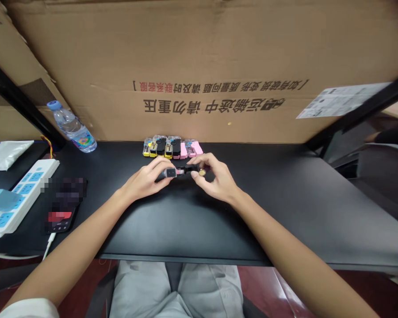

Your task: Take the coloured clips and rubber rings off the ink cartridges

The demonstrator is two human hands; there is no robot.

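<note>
My left hand [151,177] is closed around a small dark block [170,172] with a greyish end face. Opposite it, the fingers of my right hand [215,176] pinch a small black part [191,168] with a round gold-coloured piece [202,172] by the thumb. A short reddish, partly clear bit [180,172] shows between the two, and I cannot tell whether they are joined. Just behind my hands stands a row of small black, yellow and pink cases [172,146] with clear parts, close against the cardboard.
A large cardboard sheet [199,57] stands along the back of the black table [192,229]. At left are a water bottle [73,128] leaning on it, a white power strip [26,194], a phone [64,205] on a white cable [49,243] and a white packet [7,154].
</note>
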